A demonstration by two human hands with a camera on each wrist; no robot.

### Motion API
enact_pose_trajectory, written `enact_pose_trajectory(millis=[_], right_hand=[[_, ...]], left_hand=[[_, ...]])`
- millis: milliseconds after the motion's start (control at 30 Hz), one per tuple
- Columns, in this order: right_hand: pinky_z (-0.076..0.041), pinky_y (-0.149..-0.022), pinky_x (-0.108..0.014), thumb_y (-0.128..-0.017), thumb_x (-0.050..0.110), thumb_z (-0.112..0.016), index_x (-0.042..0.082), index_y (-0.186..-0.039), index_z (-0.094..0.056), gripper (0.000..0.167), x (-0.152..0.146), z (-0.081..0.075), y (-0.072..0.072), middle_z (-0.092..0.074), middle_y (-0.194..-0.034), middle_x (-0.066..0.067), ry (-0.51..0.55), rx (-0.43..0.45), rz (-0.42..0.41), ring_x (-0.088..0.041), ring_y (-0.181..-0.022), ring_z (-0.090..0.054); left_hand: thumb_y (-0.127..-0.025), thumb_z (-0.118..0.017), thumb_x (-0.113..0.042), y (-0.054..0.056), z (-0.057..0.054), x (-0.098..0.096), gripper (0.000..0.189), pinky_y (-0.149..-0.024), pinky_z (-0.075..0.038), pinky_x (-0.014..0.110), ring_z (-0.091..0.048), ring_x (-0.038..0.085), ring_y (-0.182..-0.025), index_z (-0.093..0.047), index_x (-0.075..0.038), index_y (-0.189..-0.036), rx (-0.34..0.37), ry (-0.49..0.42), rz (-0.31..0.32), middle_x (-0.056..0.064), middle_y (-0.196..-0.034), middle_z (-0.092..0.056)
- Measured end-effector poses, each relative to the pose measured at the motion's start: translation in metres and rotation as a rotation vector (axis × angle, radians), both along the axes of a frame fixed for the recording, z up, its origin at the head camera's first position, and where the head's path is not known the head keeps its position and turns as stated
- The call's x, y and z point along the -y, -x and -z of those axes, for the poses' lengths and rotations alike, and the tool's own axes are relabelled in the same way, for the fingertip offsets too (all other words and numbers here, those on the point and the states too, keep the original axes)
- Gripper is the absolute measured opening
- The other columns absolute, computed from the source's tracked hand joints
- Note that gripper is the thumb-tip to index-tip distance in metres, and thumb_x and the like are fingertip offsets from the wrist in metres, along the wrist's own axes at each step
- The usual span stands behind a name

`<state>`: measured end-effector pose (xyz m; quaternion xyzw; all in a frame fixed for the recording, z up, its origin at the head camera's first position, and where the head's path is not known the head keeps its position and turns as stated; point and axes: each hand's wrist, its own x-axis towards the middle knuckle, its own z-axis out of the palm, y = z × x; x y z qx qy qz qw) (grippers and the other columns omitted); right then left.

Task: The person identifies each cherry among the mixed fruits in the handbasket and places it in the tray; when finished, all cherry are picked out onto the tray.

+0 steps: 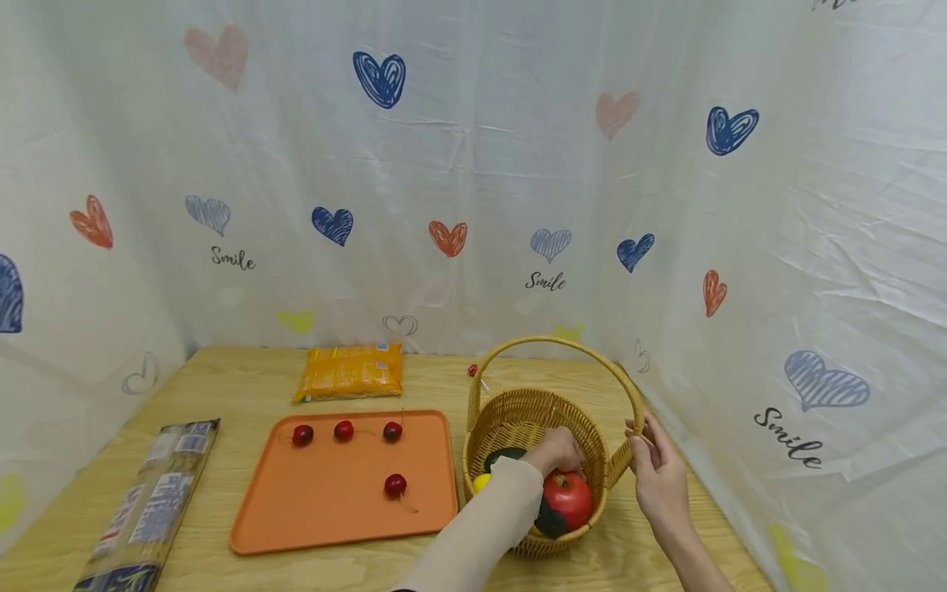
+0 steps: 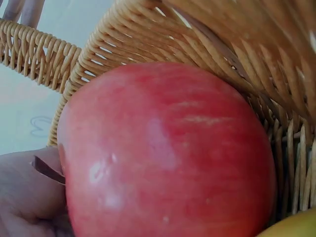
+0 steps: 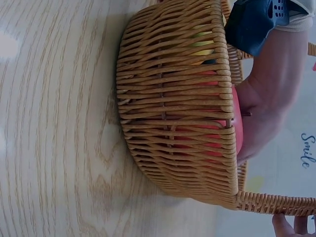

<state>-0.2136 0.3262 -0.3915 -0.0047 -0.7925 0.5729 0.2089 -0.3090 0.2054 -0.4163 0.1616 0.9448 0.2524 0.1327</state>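
A wicker basket (image 1: 536, 547) with a tall arched handle (image 1: 551, 339) stands right of the tray. My left hand (image 1: 560, 448) reaches down inside it, next to a big red apple (image 1: 568, 496) with a short brown stem. Its fingers are hidden by the apple and the basket wall; I cannot tell whether they hold anything. A yellow fruit (image 1: 481, 483) shows at the basket's left side, partly covered by my sleeve. On the right, my right hand (image 1: 660, 477) grips the lower part of the handle between thumb and fingers, as its fingertips (image 3: 282, 224) in the right wrist view also show.
An orange tray (image 1: 318, 501) left of the basket bears several dark red cherries (image 1: 395, 486) with stems. Behind it lies an orange packet (image 1: 351, 370); at far left, a long clear package (image 1: 151, 501). A small red item (image 1: 473, 370) sits behind the basket. A heart-printed curtain (image 1: 473, 164) surrounds the table.
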Motion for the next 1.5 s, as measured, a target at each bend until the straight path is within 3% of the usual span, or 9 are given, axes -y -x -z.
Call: enact_pose_trajectory(millis=[133, 233, 333, 600, 767, 967, 1133, 1333, 1500], right_hand=[[-0.043, -0.085, -0.012, -0.102, 0.022, -0.042, 0.01, -0.148, -0.031, 0.049, 0.003, -0.002, -0.001, -0.046, -0.131, -0.006, -0.001, 0.018, -0.002, -0.001, -0.114, -0.048], [-0.044, -0.085, -0.012, -0.102, 0.024, -0.042, 0.01, -0.148, -0.032, 0.049, 0.002, -0.003, -0.001, -0.046, -0.131, -0.005, -0.013, 0.031, 0.003, -0.001, -0.114, -0.048], [-0.044, -0.084, -0.011, -0.102, 0.026, -0.041, 0.009, -0.148, -0.03, 0.051, 0.002, -0.004, -0.001, -0.046, -0.132, -0.003, -0.027, 0.043, 0.003, 0.0, -0.115, -0.047], [-0.043, -0.081, -0.008, -0.102, 0.029, -0.039, 0.008, -0.149, -0.026, 0.053, 0.001, -0.003, -0.002, -0.041, -0.138, -0.013, -0.046, 0.088, 0.014, 0.007, -0.112, -0.044], [-0.042, -0.08, -0.007, -0.102, 0.03, -0.039, 0.008, -0.149, -0.027, 0.053, 0.001, -0.003, -0.002, -0.041, -0.137, -0.013, -0.049, 0.084, 0.018, 0.008, -0.111, -0.044], [-0.042, -0.079, -0.007, -0.102, 0.03, -0.04, 0.007, -0.149, -0.026, 0.054, 0.003, -0.003, -0.002, -0.044, -0.134, -0.007, -0.049, 0.076, 0.021, 0.012, -0.107, -0.044], [-0.043, -0.078, -0.006, -0.102, 0.029, -0.041, 0.009, -0.149, -0.026, 0.054, 0.003, -0.003, -0.002, -0.044, -0.133, -0.005, -0.037, 0.069, 0.022, 0.013, -0.106, -0.045], [-0.043, -0.077, -0.006, -0.102, 0.031, -0.04, 0.008, -0.15, -0.023, 0.057, 0.003, -0.003, -0.002, -0.044, -0.131, -0.002, -0.046, 0.085, 0.021, 0.015, -0.105, -0.044], [-0.042, -0.076, -0.005, -0.102, 0.032, -0.039, 0.006, -0.151, -0.02, 0.059, 0.003, -0.002, -0.002, -0.043, -0.133, -0.005, -0.039, 0.099, 0.022, 0.016, -0.103, -0.043]], left_hand=[[-0.071, -0.084, -0.017, 0.0, -0.006, 0.009, 0.013, -0.079, -0.05, 0.025, -0.059, 0.018, -0.098, -0.077, -0.015, -0.082, 0.043, -0.223, -0.071, -0.003, -0.088, -0.065], [-0.07, -0.084, -0.007, 0.002, -0.014, 0.016, 0.019, -0.069, -0.051, 0.025, -0.059, 0.017, -0.089, -0.075, -0.01, -0.087, 0.057, -0.408, -0.106, -0.002, -0.082, -0.063], [-0.07, -0.083, -0.005, 0.005, -0.018, 0.024, 0.019, -0.064, -0.05, 0.023, -0.056, 0.013, -0.088, -0.074, -0.009, -0.087, 0.036, -0.493, -0.111, -0.006, -0.074, -0.063], [-0.074, -0.081, -0.008, 0.002, -0.02, 0.051, 0.017, -0.069, -0.049, 0.026, -0.055, 0.013, -0.09, -0.074, -0.01, -0.089, 0.034, -0.567, -0.072, -0.005, -0.076, -0.065], [-0.076, -0.079, -0.007, -0.005, -0.025, 0.07, 0.02, -0.068, -0.05, 0.025, -0.059, 0.009, -0.078, -0.073, -0.007, -0.095, 0.019, -0.639, -0.011, -0.003, -0.082, -0.067], [-0.077, -0.078, -0.009, -0.019, -0.025, 0.099, 0.021, -0.069, -0.051, 0.022, -0.061, 0.004, -0.078, -0.072, -0.008, -0.097, 0.054, -0.702, 0.083, -0.006, -0.085, -0.068], [-0.079, -0.077, -0.01, -0.027, -0.024, 0.119, 0.022, -0.071, -0.051, 0.022, -0.061, 0.004, -0.08, -0.072, -0.008, -0.1, 0.057, -0.724, 0.09, -0.008, -0.088, -0.067], [-0.079, -0.077, -0.009, -0.044, -0.022, 0.149, 0.022, -0.072, -0.051, 0.022, -0.06, 0.005, -0.084, -0.072, -0.009, -0.1, 0.079, -0.793, 0.145, -0.008, -0.093, -0.067], [-0.081, -0.076, -0.011, -0.047, -0.013, 0.186, 0.023, -0.075, -0.05, 0.026, -0.06, 0.009, -0.088, -0.071, -0.007, -0.103, 0.046, -0.805, 0.114, -0.005, -0.095, -0.067]])
